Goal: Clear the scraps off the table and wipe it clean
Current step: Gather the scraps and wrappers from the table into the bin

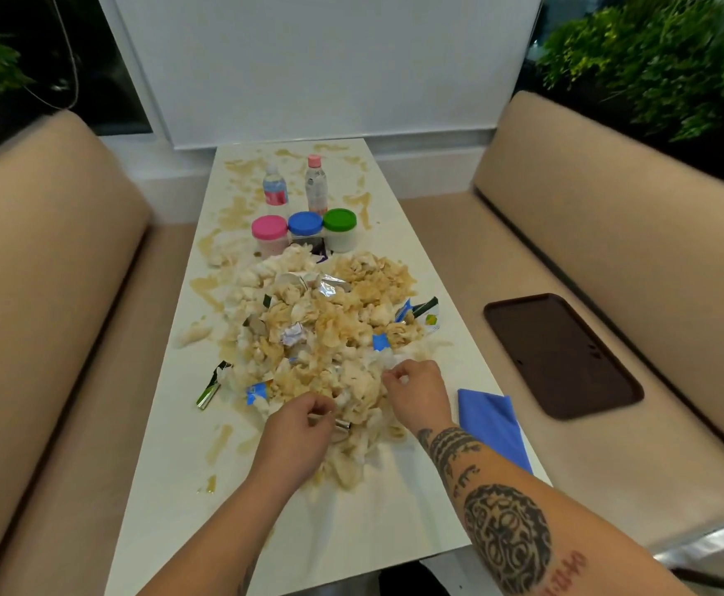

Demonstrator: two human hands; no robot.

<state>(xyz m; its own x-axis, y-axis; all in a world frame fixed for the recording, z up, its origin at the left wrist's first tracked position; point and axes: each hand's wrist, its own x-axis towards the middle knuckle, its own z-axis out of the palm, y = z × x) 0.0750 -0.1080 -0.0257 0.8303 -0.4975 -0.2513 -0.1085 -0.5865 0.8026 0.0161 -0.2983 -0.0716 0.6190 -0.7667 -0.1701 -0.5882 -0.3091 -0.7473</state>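
Observation:
A big heap of crumpled, stained tissue scraps (330, 320) mixed with foil and torn wrappers covers the middle of the long white table (351, 531). My left hand (298, 430) sits at the heap's near edge with curled fingers pinching scraps beside a small metal piece. My right hand (416, 389) grips a wad of white tissue at the heap's right near side. A folded blue cloth (491, 423) lies on the table's right edge, just right of my right wrist. Brown spill stains (218, 440) streak the tabletop.
Two small water bottles (316, 185) and three jars with pink, blue and green lids (305, 228) stand at the far end. Beige benches flank the table; a dark brown tray (562, 354) lies on the right bench. Plants stand behind both benches.

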